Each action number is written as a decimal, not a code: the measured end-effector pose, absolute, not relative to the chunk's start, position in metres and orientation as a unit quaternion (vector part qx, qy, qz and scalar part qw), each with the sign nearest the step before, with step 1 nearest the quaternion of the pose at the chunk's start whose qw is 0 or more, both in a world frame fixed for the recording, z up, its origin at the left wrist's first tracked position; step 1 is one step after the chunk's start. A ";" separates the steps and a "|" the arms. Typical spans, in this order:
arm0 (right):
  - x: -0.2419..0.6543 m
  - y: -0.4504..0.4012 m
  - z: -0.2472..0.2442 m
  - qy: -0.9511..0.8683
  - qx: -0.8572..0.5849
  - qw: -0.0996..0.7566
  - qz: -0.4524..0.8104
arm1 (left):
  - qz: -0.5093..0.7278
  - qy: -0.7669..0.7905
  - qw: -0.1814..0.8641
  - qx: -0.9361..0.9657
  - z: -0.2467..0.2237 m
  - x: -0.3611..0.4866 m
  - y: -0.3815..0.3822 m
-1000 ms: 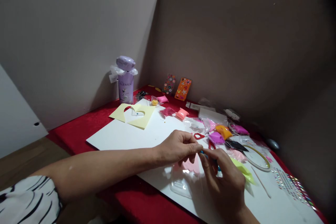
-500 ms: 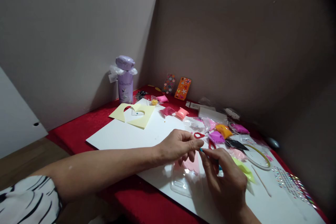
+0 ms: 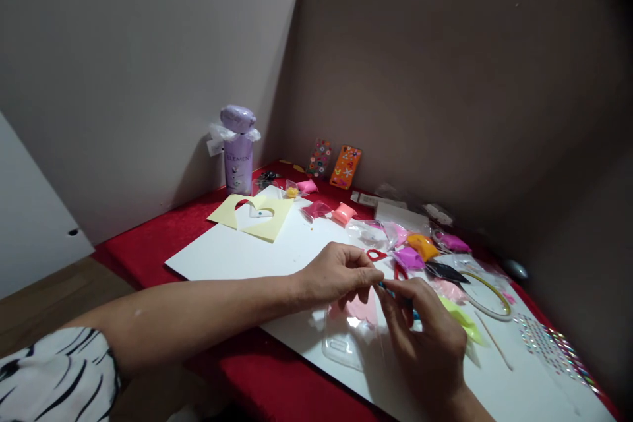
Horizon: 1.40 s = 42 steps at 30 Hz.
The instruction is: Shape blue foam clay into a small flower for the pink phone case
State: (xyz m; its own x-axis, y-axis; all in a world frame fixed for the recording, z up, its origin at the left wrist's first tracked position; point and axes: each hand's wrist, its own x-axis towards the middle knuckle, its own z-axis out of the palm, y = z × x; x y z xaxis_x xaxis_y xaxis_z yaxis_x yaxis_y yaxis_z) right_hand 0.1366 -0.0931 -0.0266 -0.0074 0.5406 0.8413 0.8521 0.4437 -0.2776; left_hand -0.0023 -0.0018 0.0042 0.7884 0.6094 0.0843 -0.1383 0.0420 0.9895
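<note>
My left hand (image 3: 343, 270) and my right hand (image 3: 425, 323) meet with their fingertips together above the white board (image 3: 217, 267). Between them is a small blue piece (image 3: 386, 287), apparently modelling clay, mostly covered by the fingers. Both hands are closed in a pinch on it. Below them lies a clear phone case (image 3: 343, 349) with a flat pink layer (image 3: 362, 310) at its far part, partly hidden by my left hand. Just beyond the fingertips are red scissor handles (image 3: 376, 255). More blue (image 3: 416, 315) shows behind my right hand.
Clay packets, including an orange one (image 3: 422, 247) and a purple one (image 3: 408, 258), lie beyond my hands. A yellow sheet with a heart cut-out (image 3: 270, 227), a purple bottle (image 3: 239, 165) and decorated phone cases (image 3: 345, 167) stand farther back. Rhinestone sheets (image 3: 541, 343) and a thin stick (image 3: 494, 341) lie right.
My fingertips have shifted slightly, and more of the blue piece shows between them. The view has moved a little; the other things lie as before.
</note>
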 end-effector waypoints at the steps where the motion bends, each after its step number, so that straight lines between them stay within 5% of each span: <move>1: 0.137 -0.093 -0.027 -0.691 -0.505 0.492 -0.158 | 0.270 0.185 0.698 0.638 0.004 -0.002 -0.002; 42: 0.135 -0.094 -0.025 -0.669 -0.528 0.490 -0.184 | 0.264 0.159 0.736 0.603 -0.003 0.001 0.001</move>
State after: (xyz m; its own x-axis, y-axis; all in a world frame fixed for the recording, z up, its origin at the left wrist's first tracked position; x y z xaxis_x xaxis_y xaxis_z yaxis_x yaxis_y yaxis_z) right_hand 0.1347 -0.0937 -0.0251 0.0366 0.5261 0.8496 0.8864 0.3756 -0.2707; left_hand 0.0006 0.0012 -0.0035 0.8100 0.5804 0.0841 -0.1964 0.1334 0.9714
